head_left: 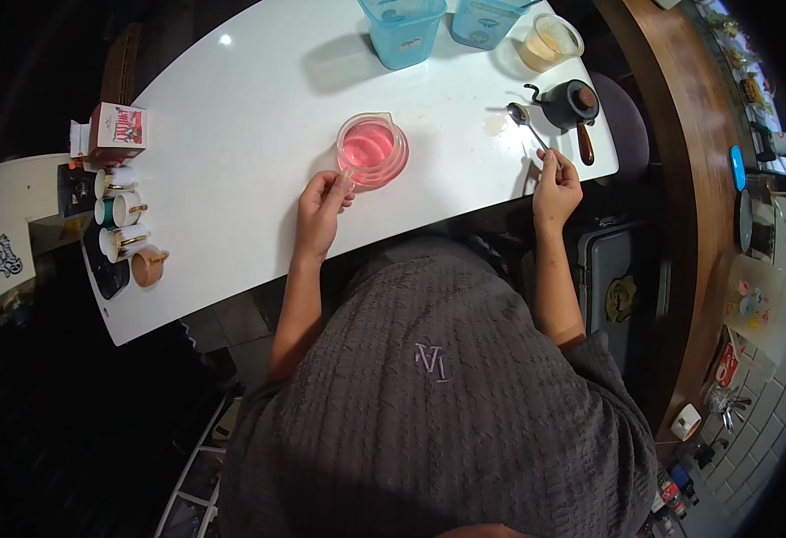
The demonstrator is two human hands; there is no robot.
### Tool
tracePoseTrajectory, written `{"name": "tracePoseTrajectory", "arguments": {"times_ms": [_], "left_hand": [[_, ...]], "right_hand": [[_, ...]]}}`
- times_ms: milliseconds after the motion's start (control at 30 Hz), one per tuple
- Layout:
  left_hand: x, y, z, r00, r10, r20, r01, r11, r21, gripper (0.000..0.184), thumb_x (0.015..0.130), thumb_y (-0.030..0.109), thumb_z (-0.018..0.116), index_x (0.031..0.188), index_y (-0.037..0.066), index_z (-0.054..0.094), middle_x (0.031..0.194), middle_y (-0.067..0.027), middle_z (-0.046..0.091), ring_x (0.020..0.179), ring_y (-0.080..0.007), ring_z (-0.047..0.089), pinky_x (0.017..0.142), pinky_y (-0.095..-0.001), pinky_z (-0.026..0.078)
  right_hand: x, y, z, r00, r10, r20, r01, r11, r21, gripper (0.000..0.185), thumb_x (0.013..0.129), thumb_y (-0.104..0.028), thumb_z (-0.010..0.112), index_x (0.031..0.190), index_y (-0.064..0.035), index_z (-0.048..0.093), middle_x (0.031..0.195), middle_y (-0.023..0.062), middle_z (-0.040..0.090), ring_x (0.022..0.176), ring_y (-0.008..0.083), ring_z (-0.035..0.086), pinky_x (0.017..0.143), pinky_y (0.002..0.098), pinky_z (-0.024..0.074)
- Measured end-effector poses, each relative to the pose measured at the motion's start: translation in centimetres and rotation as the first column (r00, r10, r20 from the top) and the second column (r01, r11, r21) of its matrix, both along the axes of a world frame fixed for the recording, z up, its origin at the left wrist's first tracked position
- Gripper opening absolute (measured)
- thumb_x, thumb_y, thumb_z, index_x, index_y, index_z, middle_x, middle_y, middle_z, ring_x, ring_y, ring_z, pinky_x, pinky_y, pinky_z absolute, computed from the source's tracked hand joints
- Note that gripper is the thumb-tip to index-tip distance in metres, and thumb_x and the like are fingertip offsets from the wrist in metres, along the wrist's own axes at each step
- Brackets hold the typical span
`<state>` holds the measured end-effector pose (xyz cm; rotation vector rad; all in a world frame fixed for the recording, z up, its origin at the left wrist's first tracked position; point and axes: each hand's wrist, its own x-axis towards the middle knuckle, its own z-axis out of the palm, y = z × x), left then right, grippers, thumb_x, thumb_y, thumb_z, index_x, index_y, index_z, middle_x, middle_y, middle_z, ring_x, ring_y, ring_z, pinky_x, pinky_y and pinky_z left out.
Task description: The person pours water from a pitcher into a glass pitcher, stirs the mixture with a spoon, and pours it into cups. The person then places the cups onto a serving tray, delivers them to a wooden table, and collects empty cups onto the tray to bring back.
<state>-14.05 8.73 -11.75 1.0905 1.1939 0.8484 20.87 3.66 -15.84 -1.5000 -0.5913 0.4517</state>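
A clear glass jug (377, 148) with pink liquid in it is near the middle of the white table. My left hand (325, 208) is closed on its handle, at the near side of the jug. On the right, my right hand (556, 190) pinches the end of a long metal spoon (519, 117), whose bowl points away from me over the table. Just right of the spoon stands a black gooseneck kettle (570, 103) with a brown wooden handle. A small wet patch shows on the table beside the spoon's bowl.
Two blue plastic containers (404, 40) and a clear cup of pale yellowish contents (550, 43) stand at the table's far side. Several mugs (129, 209) and a red and white box (118, 126) are at the left edge. A wooden counter (680, 206) runs along the right.
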Motion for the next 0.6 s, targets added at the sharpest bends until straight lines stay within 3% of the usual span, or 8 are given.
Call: {"name": "tracePoseTrajectory", "arguments": {"times_ms": [33,100,133,200,233,300,600], "left_hand": [[0.1,0.0,0.1,1.0,0.011,-0.007,-0.011,1.0,-0.002,0.022,0.096,0.027,0.058,0.095,0.005,0.058,0.085,0.0002,0.059,0.078,-0.0078,0.055,0.071,-0.0233,0.044],[0.1,-0.1,0.2,0.999,0.028,-0.015,-0.028,1.0,-0.002,0.022,0.095,0.027,0.058,0.095,0.005,0.058,0.085,0.0001,0.059,0.077,-0.0079,0.055,0.07,-0.0232,0.044],[0.1,-0.1,0.2,0.999,0.037,-0.018,-0.037,0.999,-0.001,0.022,0.095,0.026,0.058,0.096,0.005,0.058,0.085,-0.0003,0.059,0.077,-0.0082,0.056,0.07,-0.0234,0.044],[0.2,-0.2,0.2,0.998,0.052,-0.02,-0.052,0.999,0.003,0.022,0.095,0.026,0.058,0.096,0.004,0.057,0.085,-0.0006,0.059,0.077,-0.0084,0.056,0.07,-0.0236,0.044],[0.3,-0.3,0.3,0.998,0.061,-0.015,-0.061,0.998,0.001,0.022,0.095,0.026,0.058,0.096,0.004,0.057,0.086,-0.0012,0.059,0.077,-0.0086,0.056,0.07,-0.0237,0.045],[0.4,-0.5,0.5,0.997,0.075,-0.011,-0.075,0.997,-0.001,0.022,0.095,0.025,0.058,0.096,0.003,0.057,0.086,-0.0018,0.06,0.078,-0.0089,0.057,0.07,-0.0238,0.045],[-1.5,-1.9,0.8,0.99,0.132,-0.039,-0.134,0.991,-0.025,0.027,0.096,0.027,0.057,0.102,0.001,0.058,0.088,-0.003,0.061,0.082,-0.0099,0.058,0.071,-0.0237,0.045]], "right_hand": [[0.5,-0.1,-0.7,1.0,0.002,0.0,-0.002,1.0,0.001,0.024,0.093,-0.014,0.06,0.104,0.0066,0.064,0.093,0.0114,0.07,0.088,0.0128,0.067,0.072,0.0215,0.0501],[1.7,-0.4,-2.3,0.978,0.008,0.208,0.038,0.975,-0.219,0.019,0.089,-0.018,0.066,0.093,0.0002,0.07,0.092,0.0107,0.071,0.085,0.0168,0.067,0.073,0.0278,0.0514],[1.6,-0.4,-1.8,0.978,0.013,0.207,0.033,0.976,-0.217,0.019,0.089,-0.018,0.066,0.093,0.0002,0.07,0.092,0.0107,0.071,0.085,0.0168,0.067,0.073,0.0278,0.0514],[1.5,-0.7,-0.7,0.881,0.086,0.465,0.126,0.904,-0.408,0.016,0.083,-0.023,0.069,0.086,-0.0075,0.073,0.089,0.0075,0.07,0.086,0.0216,0.064,0.078,0.0371,0.0478],[1.3,-0.7,-0.3,0.881,0.091,0.464,0.121,0.906,-0.406,0.016,0.083,-0.023,0.069,0.086,-0.0075,0.073,0.089,0.0075,0.07,0.086,0.0216,0.064,0.078,0.0371,0.0478],[0.9,-0.7,0.0,0.755,0.135,0.642,0.195,0.889,-0.415,0.016,0.081,-0.027,0.07,0.088,-0.0126,0.074,0.087,0.0041,0.069,0.088,0.0251,0.059,0.081,0.0419,0.0414],[0.9,-0.6,-0.9,0.696,0.115,0.709,0.231,0.899,-0.372,0.014,0.082,-0.029,0.071,0.086,-0.0165,0.072,0.087,-0.0002,0.066,0.092,0.0241,0.057,0.083,0.0407,0.0373]]}}
